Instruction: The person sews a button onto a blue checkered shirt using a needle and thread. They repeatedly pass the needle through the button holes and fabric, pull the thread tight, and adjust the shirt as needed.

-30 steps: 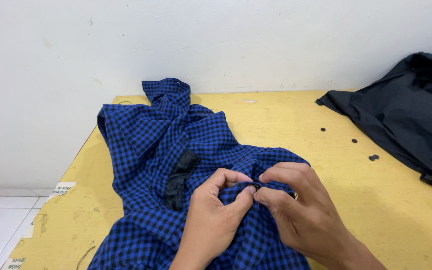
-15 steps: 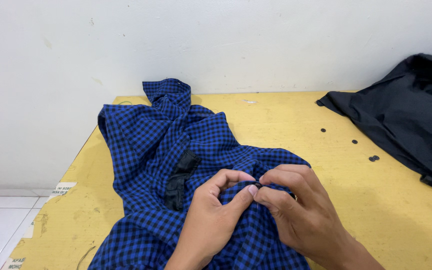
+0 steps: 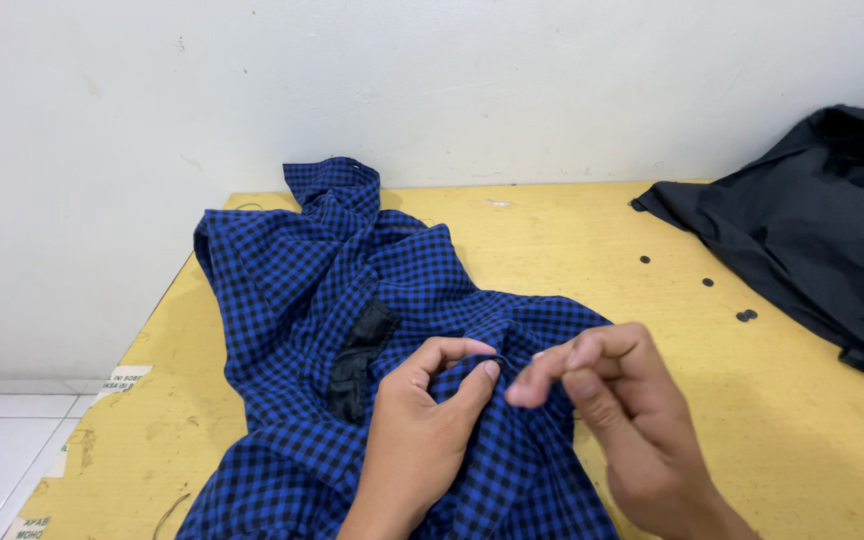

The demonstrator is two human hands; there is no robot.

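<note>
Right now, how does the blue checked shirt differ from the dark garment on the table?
The blue checked shirt has a blue and black check; the dark garment is plain charcoal. The shirt lies at the near left under both hands, the left hand pinching a fold, while the dark garment lies untouched at the far right, running out of the picture. Both are crumpled on the yellow table.

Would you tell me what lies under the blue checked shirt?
The blue checked shirt lies crumpled on the yellow table, whose bare top shows around it. Whatever else sits beneath the cloth is covered.
</note>
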